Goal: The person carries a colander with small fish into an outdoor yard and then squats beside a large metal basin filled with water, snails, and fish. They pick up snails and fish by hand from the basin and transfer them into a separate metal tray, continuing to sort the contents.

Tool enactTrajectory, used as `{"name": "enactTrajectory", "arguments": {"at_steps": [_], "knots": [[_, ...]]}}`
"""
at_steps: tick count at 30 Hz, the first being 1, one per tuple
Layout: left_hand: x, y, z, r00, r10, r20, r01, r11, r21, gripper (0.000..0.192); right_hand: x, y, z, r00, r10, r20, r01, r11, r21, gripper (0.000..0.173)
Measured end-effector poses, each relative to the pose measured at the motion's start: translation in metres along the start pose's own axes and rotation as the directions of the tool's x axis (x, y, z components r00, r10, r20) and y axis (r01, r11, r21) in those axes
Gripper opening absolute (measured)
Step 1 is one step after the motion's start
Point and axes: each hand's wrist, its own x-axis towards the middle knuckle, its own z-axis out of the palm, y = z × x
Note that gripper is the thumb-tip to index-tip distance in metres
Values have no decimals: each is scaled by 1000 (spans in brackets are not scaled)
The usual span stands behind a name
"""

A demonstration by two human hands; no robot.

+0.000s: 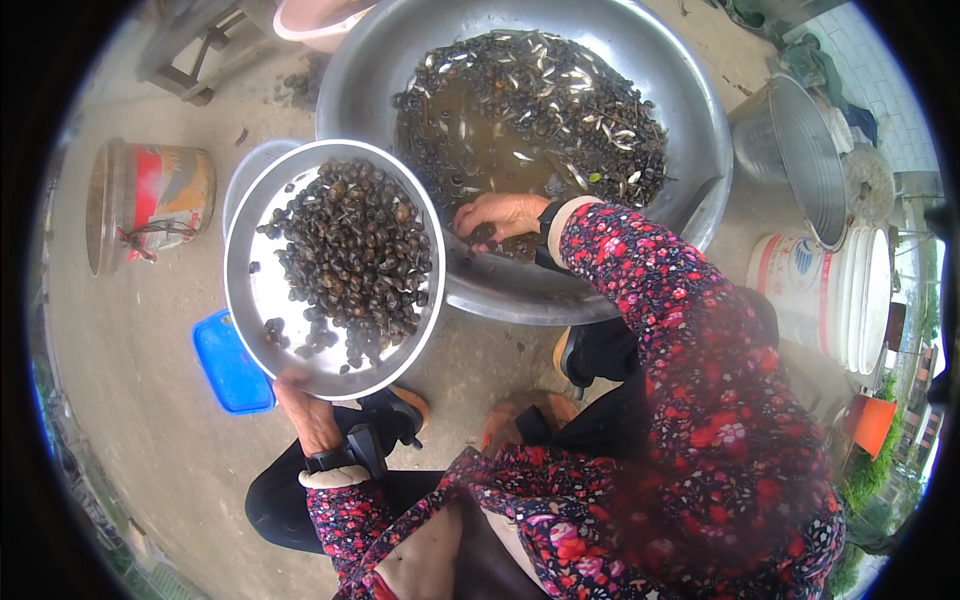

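Observation:
My left hand (307,411) grips the near rim of a round metal pan (238,315), its fingers hidden beneath. Dark snails (352,255) lie heaped in the pan. To the right, my right hand (499,219) is at the near inner side of a large metal basin (525,292), its fingers curled around some dark snails. The basin contains murky brown water (480,142), many more snails and small silvery fish (581,176). A small green leaf (595,178) floats among them. The pan's right edge overlaps the basin's left side.
A blue plastic lid (232,367) and a container with a red band (169,195) are at left. A wooden stool (191,67) and pink tub (319,22) stand beyond. At right are a metal bucket (795,157), white plastic buckets (810,292) and an orange pot (871,426).

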Motion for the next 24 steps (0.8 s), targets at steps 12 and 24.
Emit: {"name": "enactTrajectory", "arguments": {"at_steps": [12,24], "knots": [[2,-3,-9,997,82,8,-82,996,-22,9,42,-205,50,996,68,-62,-74,992,-102,40],[2,-4,-11,998,53,22,-53,999,4,6,39,-154,-33,803,220,-554,-384,902,-197,33]]}}
